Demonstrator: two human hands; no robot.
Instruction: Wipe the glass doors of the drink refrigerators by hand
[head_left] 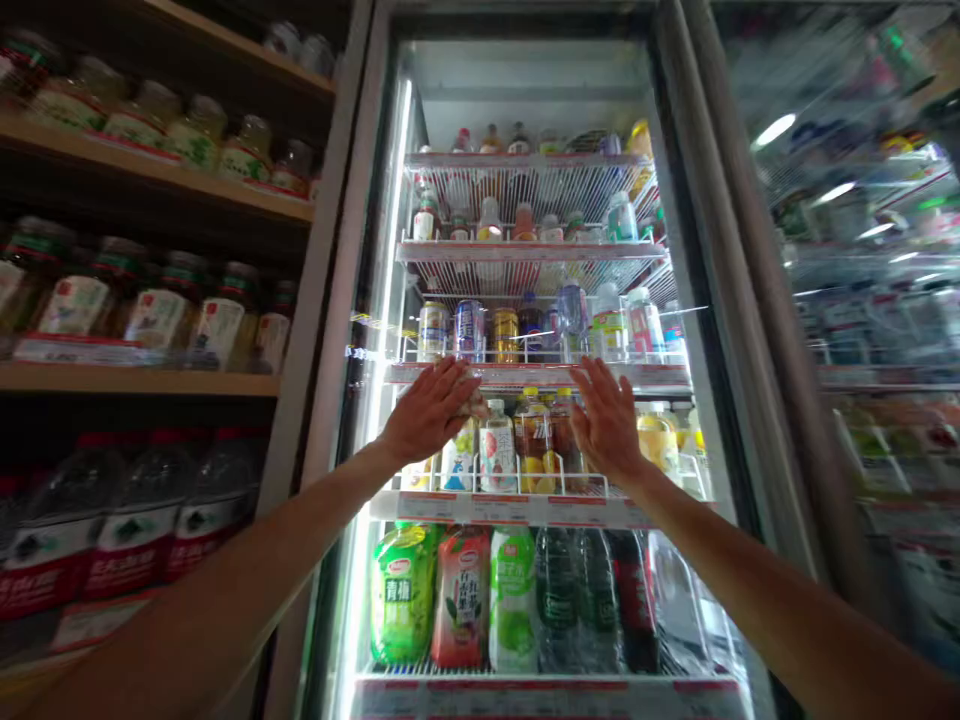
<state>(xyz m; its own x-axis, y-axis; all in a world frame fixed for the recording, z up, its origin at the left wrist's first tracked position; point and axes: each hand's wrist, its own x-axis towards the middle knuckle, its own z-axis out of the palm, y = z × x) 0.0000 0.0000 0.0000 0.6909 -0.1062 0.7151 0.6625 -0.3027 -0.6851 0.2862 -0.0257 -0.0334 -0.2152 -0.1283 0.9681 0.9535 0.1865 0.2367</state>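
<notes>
Both my arms reach forward to a tall lit drinks fridge (379,200) with a glass front. My left hand (429,408) is open, palm toward the fridge, fingers stretched up and to the right, at the height of a middle shelf. My right hand (606,425) is also open, with its fingers spread and pointing up to the left. Neither hand holds anything. A faint reflection beside my left fingers suggests the glass is very close; I cannot tell whether they touch it. Between the hands stand a white-capped bottle (497,447) and yellow-capped dark bottles (534,440).
Cans (469,330) and bottles fill the shelf above. Large green (403,595) and red bottles (460,598) stand on the bottom shelf. Wooden shelves (150,380) with jars and water bottles (135,515) are at the left. Another glass-fronted fridge (885,300), blurred, is at the right.
</notes>
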